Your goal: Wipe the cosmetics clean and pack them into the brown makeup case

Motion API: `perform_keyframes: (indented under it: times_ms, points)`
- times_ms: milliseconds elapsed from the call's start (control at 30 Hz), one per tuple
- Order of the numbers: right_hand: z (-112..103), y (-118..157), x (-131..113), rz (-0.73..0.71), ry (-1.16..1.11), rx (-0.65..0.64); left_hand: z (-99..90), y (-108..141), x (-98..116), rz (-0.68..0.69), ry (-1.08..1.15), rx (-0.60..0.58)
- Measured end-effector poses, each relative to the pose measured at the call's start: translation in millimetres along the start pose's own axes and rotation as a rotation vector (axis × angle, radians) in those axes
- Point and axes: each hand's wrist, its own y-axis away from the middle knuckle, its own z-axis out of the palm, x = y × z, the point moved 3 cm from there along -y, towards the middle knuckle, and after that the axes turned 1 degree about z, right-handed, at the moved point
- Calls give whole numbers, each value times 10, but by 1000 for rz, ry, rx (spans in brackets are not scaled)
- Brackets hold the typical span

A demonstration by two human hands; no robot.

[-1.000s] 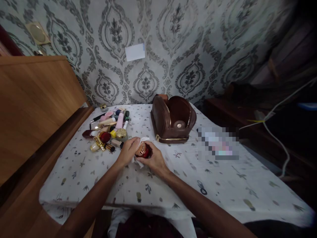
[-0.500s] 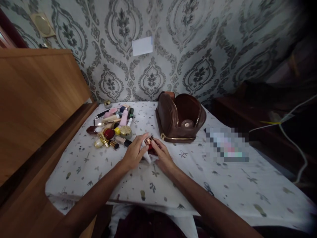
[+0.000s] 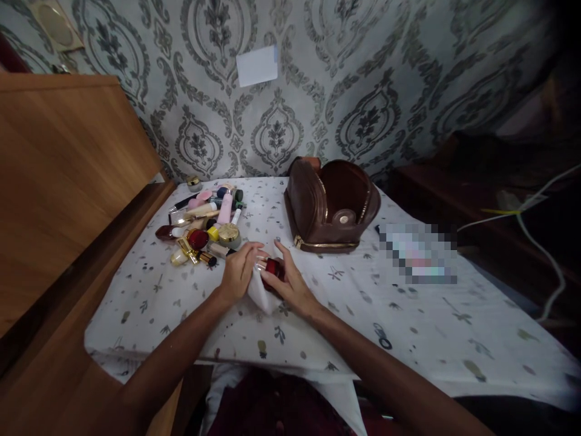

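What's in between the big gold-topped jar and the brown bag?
Only bare patterned cloth lies between the big gold-topped jar and the brown bag, in the head view.

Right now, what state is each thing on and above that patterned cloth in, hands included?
Left hand: gripping the white cloth
Right hand: around the red bottle
White cloth: bunched, lower part hanging
Red bottle: held up
Brown bag: upright, top unzipped and open
Gold-lidded jar: upright, lid on
Pink tube: among the heaped cosmetics
White card: on the wall, slightly tilted
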Motion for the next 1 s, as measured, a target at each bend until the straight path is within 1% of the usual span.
perform_keyframes:
  times_ms: [67, 167, 267, 300, 333, 367, 400, 500, 533, 600, 667, 700, 800, 900, 1000]
  points:
    - [48, 11, -28, 5, -6, -69, -61, -38, -64, -133, 8, 76]
    - [105, 31, -109, -32, -12, -135, -174, -98, -131, -226, -8, 184]
    - [125, 45, -155, -29, 57, -155, -274, -119, -135, -228, 0, 363]
    - [125, 47, -158, -26, 82, -156, -282, -115, -118, -207, -5, 400]
    - [123, 47, -158, -28, 100, -154, -269, -110, -94, -178, -19, 399]
    - [120, 45, -153, -35, 110, -147, -233, -105, -63, -143, -38, 348]
    - [114, 40, -145, -44, 114, -137, -180, -99, -32, -109, -48, 253]
    - [77, 10, -98, -50, 91, -71, -2, -59, 57, -9, 17, -107]
    - [56, -4, -78, -43, 61, -37, 34, -44, 82, 34, 49, -196]
    - [9, -36, -41, -24, -48, 35, 60, -26, 119, 133, 68, -303]
    - [-29, -66, -9, 13, -188, 79, 50, -25, 126, 207, 35, -347]
    - [-39, -78, 6, 42, -250, 84, 43, -29, 117, 215, 18, -359]
    - [-35, -100, 42, 123, -375, 69, 29, -42, 89, 170, 10, -369]
    - [-4, -94, 48, 154, -435, 43, 29, -43, 112, 121, 30, -301]
    - [13, -59, -9, 141, -393, 13, 47, -22, 187, 124, 28, -209]
